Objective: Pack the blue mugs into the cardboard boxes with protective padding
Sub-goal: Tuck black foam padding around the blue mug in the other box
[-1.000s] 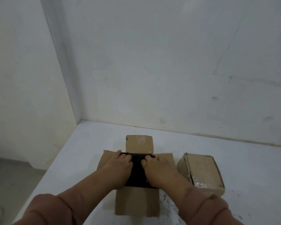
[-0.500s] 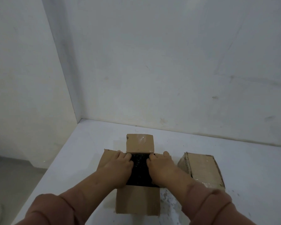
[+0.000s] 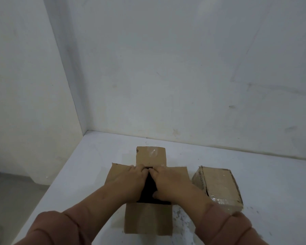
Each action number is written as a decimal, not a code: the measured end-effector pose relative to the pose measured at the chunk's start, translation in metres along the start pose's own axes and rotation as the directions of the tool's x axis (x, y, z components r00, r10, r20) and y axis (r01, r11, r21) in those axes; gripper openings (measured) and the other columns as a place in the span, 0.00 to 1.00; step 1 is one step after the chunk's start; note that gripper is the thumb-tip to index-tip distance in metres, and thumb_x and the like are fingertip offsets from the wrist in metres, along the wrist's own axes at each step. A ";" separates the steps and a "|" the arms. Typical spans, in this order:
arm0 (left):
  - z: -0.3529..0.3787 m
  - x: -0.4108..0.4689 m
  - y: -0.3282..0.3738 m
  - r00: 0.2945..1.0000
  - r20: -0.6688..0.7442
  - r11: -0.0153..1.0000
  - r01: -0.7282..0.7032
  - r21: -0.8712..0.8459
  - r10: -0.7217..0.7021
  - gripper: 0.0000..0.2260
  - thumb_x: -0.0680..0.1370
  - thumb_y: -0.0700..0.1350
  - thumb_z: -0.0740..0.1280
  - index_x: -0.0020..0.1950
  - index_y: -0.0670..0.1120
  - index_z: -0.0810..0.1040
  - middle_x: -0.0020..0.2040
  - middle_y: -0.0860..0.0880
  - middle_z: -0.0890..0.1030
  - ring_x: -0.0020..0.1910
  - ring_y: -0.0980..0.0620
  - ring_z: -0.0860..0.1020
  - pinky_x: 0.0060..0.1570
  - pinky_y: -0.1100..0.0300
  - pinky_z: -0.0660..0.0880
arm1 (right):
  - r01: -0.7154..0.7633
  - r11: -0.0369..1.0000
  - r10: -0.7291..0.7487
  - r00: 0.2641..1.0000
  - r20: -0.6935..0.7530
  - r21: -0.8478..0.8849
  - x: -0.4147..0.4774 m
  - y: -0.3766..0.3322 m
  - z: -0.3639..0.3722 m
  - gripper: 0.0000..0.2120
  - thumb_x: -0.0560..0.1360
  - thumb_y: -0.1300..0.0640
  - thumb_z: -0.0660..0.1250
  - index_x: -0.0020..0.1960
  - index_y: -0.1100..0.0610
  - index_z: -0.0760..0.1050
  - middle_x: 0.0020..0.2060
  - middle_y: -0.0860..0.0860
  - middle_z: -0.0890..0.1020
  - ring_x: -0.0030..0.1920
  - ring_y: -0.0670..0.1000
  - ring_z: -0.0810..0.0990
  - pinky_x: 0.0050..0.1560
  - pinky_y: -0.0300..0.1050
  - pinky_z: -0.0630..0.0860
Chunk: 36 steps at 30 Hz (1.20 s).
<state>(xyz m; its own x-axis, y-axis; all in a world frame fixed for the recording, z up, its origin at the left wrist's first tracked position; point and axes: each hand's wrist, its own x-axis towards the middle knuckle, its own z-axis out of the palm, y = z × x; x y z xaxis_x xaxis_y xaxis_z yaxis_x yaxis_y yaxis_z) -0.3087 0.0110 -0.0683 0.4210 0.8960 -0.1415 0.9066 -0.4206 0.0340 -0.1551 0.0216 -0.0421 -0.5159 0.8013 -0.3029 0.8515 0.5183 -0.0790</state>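
While it sits spread open, cardboard box (image 3: 147, 220) shows black padding (image 3: 148, 189) inside | left hand (image 3: 129, 183), right hand (image 3: 170, 183) flat, pressing it

White surface (image 3: 254, 174), matte, runs back into a room corner. Back wall (image 3: 184, 68) is plain off-white with a faint diagonal crease line across the upper right. Small dark scuff (image 3: 232, 106) mid-right on it, and a fainter grey smudge (image 3: 290, 128) lower and further right. Yellowish stain (image 3: 175, 131) sits just above where the back wall meets the surface. Left wall (image 3: 25, 85) is the same paint, slightly warmer in tone, and meets the back wall in a vertical edge. Grey floor (image 3: 7, 200) shows at lower left, beyond the surface's left edge. Near-right part of the surface has worn, speckled patches (image 3: 182, 220) and a few dark specks further right.
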 end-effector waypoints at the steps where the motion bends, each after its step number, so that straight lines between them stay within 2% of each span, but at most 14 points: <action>1: 0.002 0.001 0.002 1.000 0.007 1.000 -0.010 0.017 0.010 0.24 0.75 0.49 0.65 0.69 0.45 0.64 0.67 0.44 0.68 0.59 0.46 0.72 0.62 0.55 0.66 | 0.001 1.000 -0.001 1.000 0.030 0.002 0.001 -0.005 0.002 0.35 0.72 0.53 0.67 0.74 0.57 0.54 0.70 0.56 0.63 0.67 0.58 0.65 0.65 0.52 0.66; 4: 0.007 0.003 0.004 0.998 0.059 0.989 -0.031 0.143 0.023 0.28 0.75 0.48 0.65 0.73 0.43 0.60 0.70 0.42 0.66 0.65 0.45 0.69 0.69 0.52 0.60 | -0.027 0.998 0.031 0.997 0.077 -0.048 0.005 -0.013 0.006 0.36 0.74 0.58 0.66 0.75 0.59 0.51 0.70 0.58 0.60 0.64 0.59 0.68 0.64 0.52 0.69; 7: 0.009 0.005 0.006 0.994 0.108 0.982 -0.030 0.185 0.010 0.28 0.75 0.45 0.65 0.72 0.42 0.60 0.68 0.41 0.67 0.64 0.44 0.70 0.70 0.50 0.57 | -0.033 0.996 0.040 0.994 0.101 -0.079 0.008 -0.015 0.006 0.32 0.74 0.59 0.65 0.73 0.61 0.55 0.67 0.59 0.62 0.62 0.59 0.68 0.62 0.51 0.71; 10: 0.011 0.005 0.005 0.995 0.099 0.982 -0.031 0.184 0.013 0.28 0.75 0.45 0.65 0.73 0.42 0.60 0.68 0.41 0.68 0.62 0.45 0.71 0.70 0.50 0.57 | -0.015 0.996 0.025 0.993 0.111 -0.089 0.009 -0.013 0.005 0.32 0.73 0.57 0.66 0.72 0.60 0.55 0.66 0.59 0.63 0.62 0.58 0.67 0.62 0.52 0.71; 13: 0.015 0.003 0.000 0.996 0.087 0.993 -0.022 0.113 0.012 0.30 0.74 0.46 0.65 0.74 0.44 0.58 0.70 0.43 0.66 0.63 0.45 0.69 0.70 0.50 0.54 | 0.003 0.998 0.004 0.993 0.117 -0.056 0.008 -0.008 0.007 0.36 0.73 0.53 0.66 0.75 0.58 0.52 0.66 0.57 0.63 0.63 0.58 0.66 0.63 0.51 0.70; 18: 0.017 0.001 -0.004 0.994 0.106 0.996 0.011 -0.090 -0.001 0.31 0.74 0.46 0.65 0.75 0.47 0.58 0.72 0.46 0.63 0.70 0.47 0.63 0.74 0.51 0.48 | 0.001 1.000 -0.001 1.000 0.025 0.019 0.004 -0.003 0.016 0.34 0.70 0.49 0.66 0.72 0.55 0.57 0.64 0.55 0.66 0.62 0.56 0.68 0.62 0.50 0.71; 20: 0.014 -0.003 -0.009 0.998 0.063 0.975 0.002 -0.224 0.012 0.29 0.73 0.45 0.65 0.74 0.48 0.61 0.72 0.48 0.64 0.70 0.49 0.62 0.73 0.55 0.49 | -0.019 0.999 0.019 0.999 0.027 0.029 0.004 -0.001 0.016 0.34 0.70 0.46 0.65 0.71 0.54 0.58 0.65 0.55 0.66 0.63 0.57 0.68 0.63 0.51 0.69; 23: 0.014 -0.014 -0.016 0.998 -0.054 0.912 0.018 -0.409 -0.044 0.29 0.73 0.39 0.63 0.74 0.49 0.63 0.74 0.49 0.63 0.70 0.50 0.61 0.71 0.59 0.56 | -0.106 0.994 0.106 0.994 -0.037 -0.007 0.004 -0.001 0.018 0.34 0.69 0.40 0.63 0.70 0.53 0.60 0.65 0.55 0.66 0.62 0.58 0.69 0.62 0.54 0.63; 25: 0.018 -0.020 -0.015 0.993 -0.091 0.921 0.030 -0.387 -0.071 0.29 0.74 0.38 0.63 0.74 0.48 0.62 0.75 0.49 0.62 0.72 0.50 0.60 0.73 0.58 0.55 | -0.150 0.989 0.151 0.988 -0.038 0.012 0.005 -0.004 0.023 0.34 0.68 0.39 0.62 0.69 0.53 0.61 0.63 0.55 0.67 0.62 0.58 0.68 0.62 0.55 0.61; 27: 0.021 -0.021 -0.012 0.993 -0.071 0.932 0.063 -0.357 -0.094 0.29 0.75 0.39 0.62 0.76 0.48 0.59 0.77 0.49 0.59 0.74 0.50 0.57 0.75 0.57 0.51 | -0.180 0.980 0.181 0.983 -0.002 0.088 0.007 -0.006 0.025 0.33 0.67 0.39 0.63 0.67 0.52 0.62 0.63 0.55 0.67 0.61 0.57 0.68 0.62 0.55 0.59; 32: 0.024 -0.021 -0.011 0.990 -0.071 0.918 0.088 -0.387 -0.125 0.29 0.75 0.38 0.60 0.76 0.47 0.59 0.77 0.50 0.57 0.75 0.51 0.56 0.76 0.55 0.49 | -0.188 0.959 0.182 0.982 0.045 0.214 0.010 0.003 0.021 0.32 0.66 0.39 0.64 0.66 0.51 0.62 0.63 0.54 0.66 0.60 0.58 0.69 0.60 0.52 0.64; 34: 0.029 -0.024 -0.012 0.974 -0.145 0.908 0.101 -0.406 -0.174 0.29 0.75 0.41 0.62 0.75 0.48 0.60 0.76 0.49 0.59 0.74 0.50 0.57 0.76 0.55 0.51 | -0.162 0.947 0.163 0.986 0.018 0.278 0.005 0.009 0.023 0.34 0.67 0.38 0.64 0.68 0.50 0.62 0.66 0.52 0.65 0.65 0.56 0.67 0.65 0.52 0.63; 36: 0.035 -0.029 -0.014 0.933 -0.188 0.859 0.186 -0.477 -0.307 0.30 0.74 0.46 0.65 0.75 0.48 0.60 0.76 0.45 0.59 0.75 0.47 0.56 0.73 0.54 0.53 | -0.137 0.923 0.184 0.978 -0.100 0.358 -0.006 0.016 0.030 0.32 0.70 0.40 0.64 0.70 0.50 0.63 0.69 0.50 0.64 0.68 0.54 0.64 0.69 0.51 0.62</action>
<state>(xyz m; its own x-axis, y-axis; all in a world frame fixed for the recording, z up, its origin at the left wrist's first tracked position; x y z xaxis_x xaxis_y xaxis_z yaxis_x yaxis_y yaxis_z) -0.3350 -0.0144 -0.0996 0.1198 0.9918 0.0440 0.8709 -0.1263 0.4750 -0.1354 0.0163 -0.0697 -0.3569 0.9089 -0.2157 0.8908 0.2616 -0.3715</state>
